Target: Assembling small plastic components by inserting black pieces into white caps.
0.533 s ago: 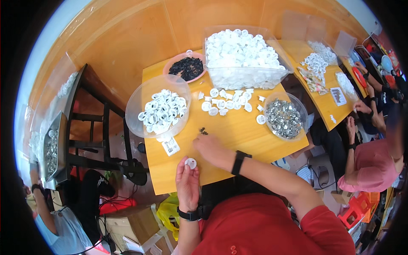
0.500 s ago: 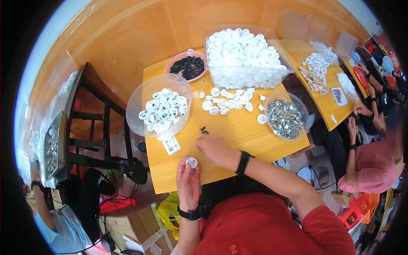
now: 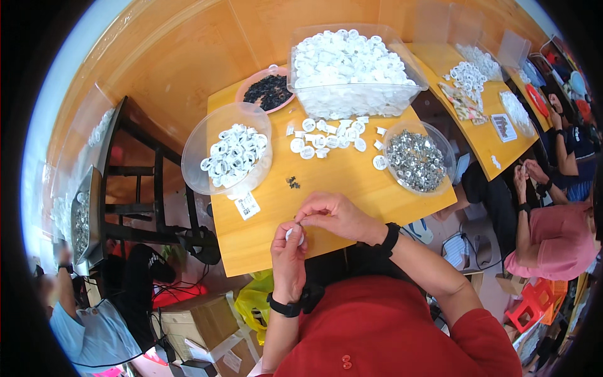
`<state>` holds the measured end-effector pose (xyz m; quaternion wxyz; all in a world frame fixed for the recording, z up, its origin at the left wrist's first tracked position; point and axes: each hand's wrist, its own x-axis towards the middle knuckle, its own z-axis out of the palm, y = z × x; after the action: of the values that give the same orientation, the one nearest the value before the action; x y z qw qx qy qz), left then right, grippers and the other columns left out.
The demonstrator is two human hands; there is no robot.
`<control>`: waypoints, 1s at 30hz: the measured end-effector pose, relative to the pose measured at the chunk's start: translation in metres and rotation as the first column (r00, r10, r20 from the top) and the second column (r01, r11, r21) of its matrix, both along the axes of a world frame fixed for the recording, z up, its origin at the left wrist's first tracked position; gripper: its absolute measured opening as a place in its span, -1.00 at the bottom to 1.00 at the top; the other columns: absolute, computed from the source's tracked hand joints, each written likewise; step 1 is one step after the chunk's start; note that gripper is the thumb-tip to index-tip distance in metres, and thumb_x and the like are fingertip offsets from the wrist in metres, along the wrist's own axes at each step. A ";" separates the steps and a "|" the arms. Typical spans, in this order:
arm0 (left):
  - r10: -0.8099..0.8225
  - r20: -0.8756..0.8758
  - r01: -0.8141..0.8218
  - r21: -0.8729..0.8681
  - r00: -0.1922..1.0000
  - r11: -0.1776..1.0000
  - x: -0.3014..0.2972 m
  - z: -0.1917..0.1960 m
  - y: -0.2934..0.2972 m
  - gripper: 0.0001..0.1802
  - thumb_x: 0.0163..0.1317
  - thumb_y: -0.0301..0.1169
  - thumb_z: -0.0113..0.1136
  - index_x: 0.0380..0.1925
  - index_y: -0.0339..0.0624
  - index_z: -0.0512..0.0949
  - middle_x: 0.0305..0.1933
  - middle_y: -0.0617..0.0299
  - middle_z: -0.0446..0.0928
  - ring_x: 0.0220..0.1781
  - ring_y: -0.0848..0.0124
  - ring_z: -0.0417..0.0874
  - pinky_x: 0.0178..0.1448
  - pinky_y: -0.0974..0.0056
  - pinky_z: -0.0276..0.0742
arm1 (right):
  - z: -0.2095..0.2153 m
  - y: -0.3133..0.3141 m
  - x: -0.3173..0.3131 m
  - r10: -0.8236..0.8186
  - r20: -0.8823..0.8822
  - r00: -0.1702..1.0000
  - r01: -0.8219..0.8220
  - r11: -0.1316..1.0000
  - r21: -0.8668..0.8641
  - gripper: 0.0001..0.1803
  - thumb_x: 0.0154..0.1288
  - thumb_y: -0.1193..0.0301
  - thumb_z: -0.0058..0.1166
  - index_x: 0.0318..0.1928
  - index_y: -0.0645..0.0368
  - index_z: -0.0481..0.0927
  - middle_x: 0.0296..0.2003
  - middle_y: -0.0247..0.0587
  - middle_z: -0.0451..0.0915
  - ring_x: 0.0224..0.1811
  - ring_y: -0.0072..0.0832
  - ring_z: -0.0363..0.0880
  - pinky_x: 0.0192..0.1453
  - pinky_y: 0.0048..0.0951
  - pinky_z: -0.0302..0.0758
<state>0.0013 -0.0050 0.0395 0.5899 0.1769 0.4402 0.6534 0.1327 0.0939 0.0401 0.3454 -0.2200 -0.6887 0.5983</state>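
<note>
**Both hands meet on one small white cap at the table's near edge**

L hand pinches a small white round cap between thumb & fingertips, held up just above the near edge of the wooden table. Fingers narrow, closed on the cap. R hand comes over from the right, its fingers curled tight & bunched at the cap's top. Looks like a pinch on something tiny, but too small to tell what, if anything, it holds. The cap sits betw. the two sets of fingertips, touching both, prob. held close to the body so both hands can work it steady.

Supplies lie in an arc within arm's reach, likely for quick picking: clear bowl of white rings on the left, pink dish of dark bits behind it, big clear tub of white caps at the back, clear bowl of silvery metal parts on the right. Loose white caps lie spread mid-table; a few dark specks lie apart nearer the hands. A small label lies by the left bowl.
</note>
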 end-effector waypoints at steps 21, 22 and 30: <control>0.041 0.152 -0.045 0.024 0.988 0.999 0.007 0.008 -0.001 -0.64 0.42 -0.34 -0.11 0.07 -0.38 0.42 -0.14 0.24 0.49 -0.16 0.51 0.45 -0.03 0.39 0.38 | 0.017 -0.033 0.004 -0.342 0.073 0.937 0.307 0.905 0.295 -0.91 0.18 0.50 0.07 -0.35 0.24 0.45 -0.43 -0.08 0.50 -0.39 -0.11 0.51 -0.33 -0.21 0.43; 0.044 0.153 -0.047 0.021 0.987 0.999 0.006 0.007 -0.002 -0.64 0.42 -0.34 -0.11 0.07 -0.38 0.42 -0.14 0.24 0.49 -0.16 0.51 0.45 -0.03 0.39 0.38 | 0.019 -0.035 0.005 -0.340 0.075 0.938 0.305 0.906 0.292 -0.91 0.18 0.50 0.07 -0.35 0.24 0.45 -0.43 -0.08 0.50 -0.39 -0.11 0.51 -0.33 -0.21 0.43; -0.024 0.096 0.014 0.098 0.995 0.995 0.004 0.004 -0.005 -0.55 0.42 -0.39 -0.13 0.23 -0.44 0.27 0.10 0.14 0.46 0.11 0.44 0.47 0.24 0.30 0.37 | 0.021 -0.044 0.005 -0.372 0.114 0.921 0.326 0.898 0.295 -0.90 0.18 0.50 0.08 -0.35 0.24 0.44 -0.44 -0.06 0.49 -0.42 -0.08 0.50 -0.37 -0.20 0.42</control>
<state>0.0055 -0.0099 0.0437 0.6075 0.1776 0.3768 0.6763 0.1379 0.0495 0.0611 0.4152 -0.3405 -0.7394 0.4062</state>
